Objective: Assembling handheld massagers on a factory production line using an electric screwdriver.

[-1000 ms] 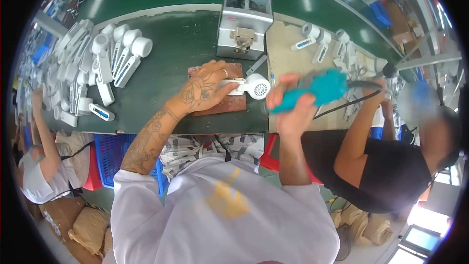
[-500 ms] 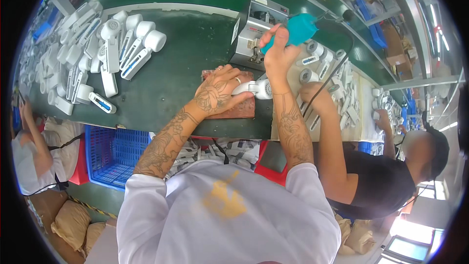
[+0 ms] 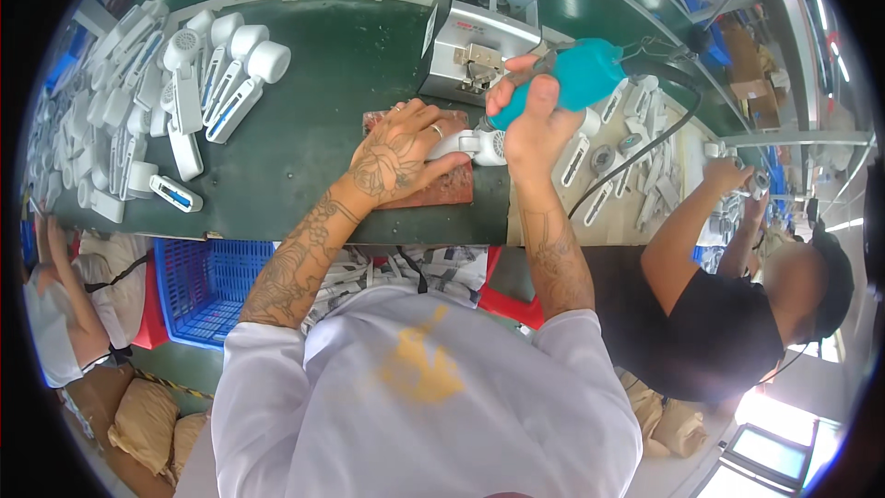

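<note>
My left hand [image 3: 396, 155] is closed over a white handheld fan [image 3: 470, 142], pressing it onto a reddish pad [image 3: 452, 189] on the bench. The fan's round grille head points right, beside my right wrist. In my right hand [image 3: 537, 134] is a teal electric screwdriver [image 3: 583, 81], gripped with the fingers wrapped round it and the thumb along its side. It is tilted, its front end toward the fan; the bit is hidden. Just beyond my hands stands a grey metal screw feeder [image 3: 484, 28].
White fans [image 3: 111, 111] are heaped on the left of the bench. More fan parts [image 3: 645, 148] lie at the right, by a co-worker [image 3: 710, 314] in black. A black cable [image 3: 673, 120] arcs from the screwdriver's side. A blue crate [image 3: 198, 286] sits below the bench's front edge.
My right hand has brought the screwdriver away from the feeder, closer to the fan head. The co-worker's arm has drawn back to the right. My left hand keeps its hold.
</note>
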A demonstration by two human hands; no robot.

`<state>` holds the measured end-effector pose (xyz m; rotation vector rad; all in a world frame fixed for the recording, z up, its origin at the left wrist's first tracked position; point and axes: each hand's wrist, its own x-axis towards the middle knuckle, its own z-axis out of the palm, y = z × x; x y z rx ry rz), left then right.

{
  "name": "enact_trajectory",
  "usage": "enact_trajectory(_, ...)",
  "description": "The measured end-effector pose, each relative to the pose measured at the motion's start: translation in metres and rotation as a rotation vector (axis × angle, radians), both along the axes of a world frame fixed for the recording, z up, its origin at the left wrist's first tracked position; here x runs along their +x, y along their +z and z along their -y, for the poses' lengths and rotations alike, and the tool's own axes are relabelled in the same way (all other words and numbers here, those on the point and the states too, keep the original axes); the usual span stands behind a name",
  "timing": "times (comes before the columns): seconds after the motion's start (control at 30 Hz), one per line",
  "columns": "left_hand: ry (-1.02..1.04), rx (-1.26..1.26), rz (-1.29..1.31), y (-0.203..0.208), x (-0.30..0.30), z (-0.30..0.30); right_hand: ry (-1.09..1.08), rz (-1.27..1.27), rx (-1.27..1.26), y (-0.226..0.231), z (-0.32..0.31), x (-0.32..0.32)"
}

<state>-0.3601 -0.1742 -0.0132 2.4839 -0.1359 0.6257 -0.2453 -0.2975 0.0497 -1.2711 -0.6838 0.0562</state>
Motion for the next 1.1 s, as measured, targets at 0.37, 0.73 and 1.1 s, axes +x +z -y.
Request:
enact_trajectory(0.37,0.016,0.037,0.030,-0.001,0.002,0.003,0.090,-0.055,0.068,-0.019,0.000,0.003)
enact_trajectory(0.73,0.021,0.100,-0.015,0.001,0.004,0.006,0.055,-0.109,0.043,-0.028,0.005,0.007)
enact_trajectory(1.1,0.096,0.186,0.047,0.003,-0.022,0.035,-0.005,-0.163,0.197,0.016,0.071,-0.032)
